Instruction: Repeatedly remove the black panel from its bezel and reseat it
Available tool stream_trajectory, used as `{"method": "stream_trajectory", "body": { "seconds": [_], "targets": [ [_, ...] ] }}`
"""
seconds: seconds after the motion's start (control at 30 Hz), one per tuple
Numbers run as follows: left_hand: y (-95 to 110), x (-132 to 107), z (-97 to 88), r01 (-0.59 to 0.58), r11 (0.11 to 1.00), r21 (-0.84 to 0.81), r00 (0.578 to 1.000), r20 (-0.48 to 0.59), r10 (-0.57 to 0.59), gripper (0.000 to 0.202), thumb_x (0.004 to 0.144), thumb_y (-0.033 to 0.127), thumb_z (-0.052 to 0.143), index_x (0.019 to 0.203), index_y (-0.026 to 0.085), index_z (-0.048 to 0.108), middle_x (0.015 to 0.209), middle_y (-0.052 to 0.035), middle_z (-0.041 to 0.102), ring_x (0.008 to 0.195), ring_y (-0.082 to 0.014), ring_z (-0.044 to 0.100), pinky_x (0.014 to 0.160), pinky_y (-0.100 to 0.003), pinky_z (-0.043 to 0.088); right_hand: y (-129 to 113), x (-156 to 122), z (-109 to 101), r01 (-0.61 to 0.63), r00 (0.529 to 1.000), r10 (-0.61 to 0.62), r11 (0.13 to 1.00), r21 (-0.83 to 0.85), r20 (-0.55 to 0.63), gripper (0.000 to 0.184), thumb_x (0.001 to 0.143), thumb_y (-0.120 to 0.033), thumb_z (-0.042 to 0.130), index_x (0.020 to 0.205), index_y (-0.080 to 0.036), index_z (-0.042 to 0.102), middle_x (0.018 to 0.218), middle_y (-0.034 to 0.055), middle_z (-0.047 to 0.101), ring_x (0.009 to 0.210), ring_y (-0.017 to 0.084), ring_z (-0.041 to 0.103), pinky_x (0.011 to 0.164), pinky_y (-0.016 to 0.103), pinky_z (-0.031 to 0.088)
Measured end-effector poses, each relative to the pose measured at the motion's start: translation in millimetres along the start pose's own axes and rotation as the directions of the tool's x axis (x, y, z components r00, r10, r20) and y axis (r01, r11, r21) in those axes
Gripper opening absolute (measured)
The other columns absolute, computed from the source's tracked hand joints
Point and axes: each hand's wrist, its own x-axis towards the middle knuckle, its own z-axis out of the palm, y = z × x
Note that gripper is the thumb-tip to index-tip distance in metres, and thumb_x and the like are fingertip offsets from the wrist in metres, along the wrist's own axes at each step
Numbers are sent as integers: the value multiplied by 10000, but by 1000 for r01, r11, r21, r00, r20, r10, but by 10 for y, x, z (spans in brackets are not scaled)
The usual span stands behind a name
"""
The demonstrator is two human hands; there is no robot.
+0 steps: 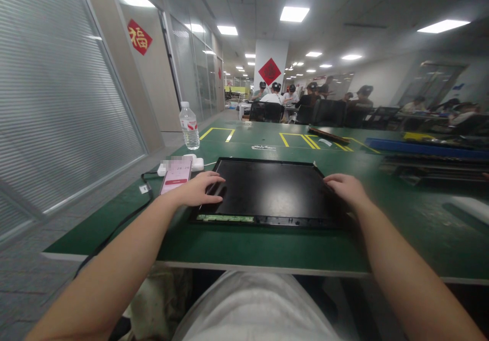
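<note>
A flat black panel (271, 188), like a monitor screen lying face up, rests on the green table (244, 249) in front of me. My left hand (200, 188) lies on the panel's left edge with its fingers stretched flat. My right hand (346, 188) rests on the panel's right edge, fingers curved over the rim. Neither hand lifts the panel; both only touch its sides. A strip of green circuit board shows along the panel's near left edge.
A pink-screened phone (175, 176) lies left of the panel beside a white charger (191, 161) with a black cable. A water bottle (189, 125) stands behind. Blue and black stacked panels (428, 155) lie at right. Several people sit at far tables.
</note>
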Motion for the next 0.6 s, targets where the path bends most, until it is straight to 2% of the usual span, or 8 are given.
{"method": "stream_trajectory", "body": {
  "seconds": [0.13, 0.23, 0.43, 0.6],
  "targets": [
    [41, -42, -60, -91, 994, -64, 994, 57, 94, 630, 768, 531, 677, 1307, 215, 600, 1383, -104, 578, 1236, -287, 569, 1056, -372, 436, -18, -16, 26, 33, 996, -32, 999, -8, 86, 280, 764, -232, 590, 944, -258, 802, 1010, 28, 759, 946, 230, 672, 858, 308, 480],
    [39, -56, -84, -116, 989, -89, 990, 75, 123, 663, 746, 506, 719, 1326, 216, 580, 1394, -96, 573, 1246, -282, 564, 1055, -359, 435, -22, -15, 46, 65, 989, -62, 998, -15, 132, 277, 762, -217, 595, 936, -263, 806, 1032, 21, 758, 987, 229, 668, 893, 303, 473],
    [15, -73, -113, -184, 976, -119, 971, 134, 200, 746, 710, 486, 773, 1375, 243, 540, 1470, -89, 514, 1331, -288, 496, 1114, -368, 374, 10, 7, 61, 85, 988, -83, 996, -10, 134, 273, 763, -217, 595, 926, -262, 809, 1028, 25, 760, 987, 236, 672, 900, 319, 484],
    [44, -70, -125, -193, 973, -123, 970, 125, 208, 760, 676, 428, 810, 1365, 233, 557, 1487, -102, 497, 1353, -302, 474, 1126, -380, 361, 7, 2, 61, 93, 987, -92, 996, 0, 128, 264, 772, -213, 591, 915, -259, 808, 1041, 26, 759, 996, 233, 669, 919, 318, 476]
  ]
}}
